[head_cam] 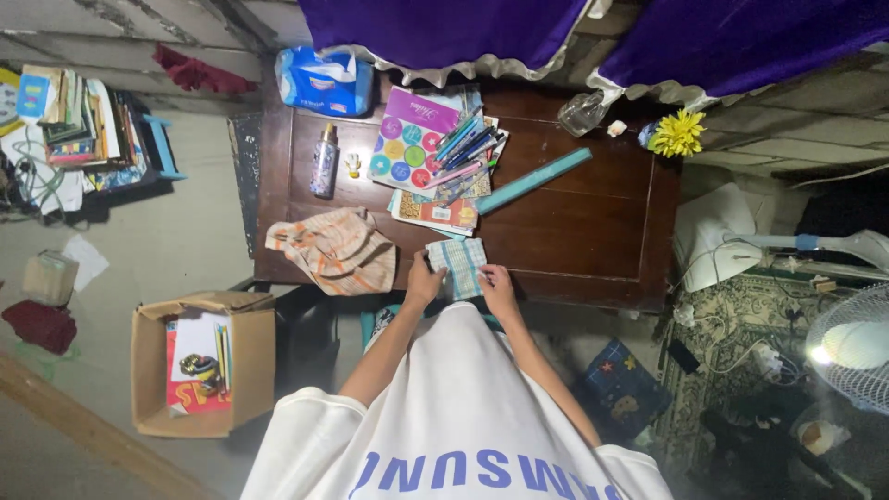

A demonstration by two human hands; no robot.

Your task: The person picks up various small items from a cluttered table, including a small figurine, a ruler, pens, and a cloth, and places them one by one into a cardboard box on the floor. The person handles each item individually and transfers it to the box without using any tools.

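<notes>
Left hand and right hand grip a folded checked cloth at the tabletop edge, apparently mid-fold; squaring corners seems next.

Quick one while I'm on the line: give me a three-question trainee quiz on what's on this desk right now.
1. True or false: both hands touch the small checked cloth at the desk's near edge.
2. Which lies closest to the left hand? A) yellow flower B) striped orange cloth C) teal ruler
3. Fill in: the cardboard box stands on the ____.

Key
1. True: the right hand holds the other side.
2. B: the striped orange cloth; the yellow flower and teal ruler lie farther off.
3. Floor, beside the wooden desk.
</notes>
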